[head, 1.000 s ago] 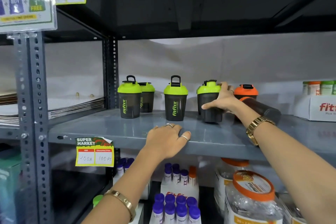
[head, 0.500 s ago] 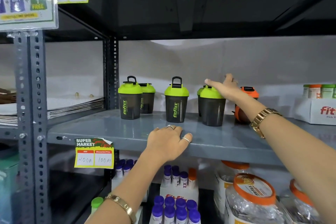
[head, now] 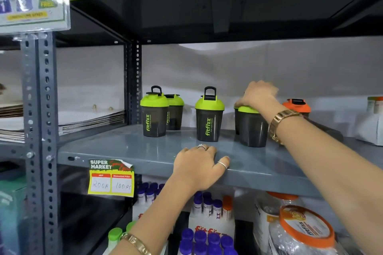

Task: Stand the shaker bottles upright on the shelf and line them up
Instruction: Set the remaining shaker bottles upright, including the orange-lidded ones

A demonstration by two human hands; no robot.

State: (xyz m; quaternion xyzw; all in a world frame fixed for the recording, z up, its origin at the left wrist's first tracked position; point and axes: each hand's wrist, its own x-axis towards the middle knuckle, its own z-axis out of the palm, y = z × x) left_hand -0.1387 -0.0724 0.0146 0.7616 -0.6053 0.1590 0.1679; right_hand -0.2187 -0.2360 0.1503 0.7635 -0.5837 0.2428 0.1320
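Note:
Dark "fitfizz" shaker bottles with green lids stand upright on the grey shelf (head: pixel 124 151). One stands at the left front (head: pixel 154 118) with a second (head: pixel 175 114) behind it, and another stands in the middle (head: pixel 209 122). My right hand (head: pixel 259 95) is curled over the lid of the right front shaker (head: pixel 252 128), which hides most of a further one (head: pixel 236 120). An orange-lidded shaker (head: pixel 296 105) stands behind my wrist. A dark bottle (head: pixel 329 132) lies on its side behind my forearm. My left hand (head: pixel 199 167) lies flat on the shelf's front edge and holds nothing.
A white box (head: pixel 371 128) stands at the far right of the shelf. A perforated steel post (head: pixel 39 130) and a price tag (head: pixel 110 178) are at the left. Below are purple-capped bottles (head: pixel 207 240) and a jar with an orange lid (head: pixel 304 230).
My right hand went from the side of the right front shaker up onto its lid. That shaker now stands level with the middle one. My left hand stayed on the shelf edge.

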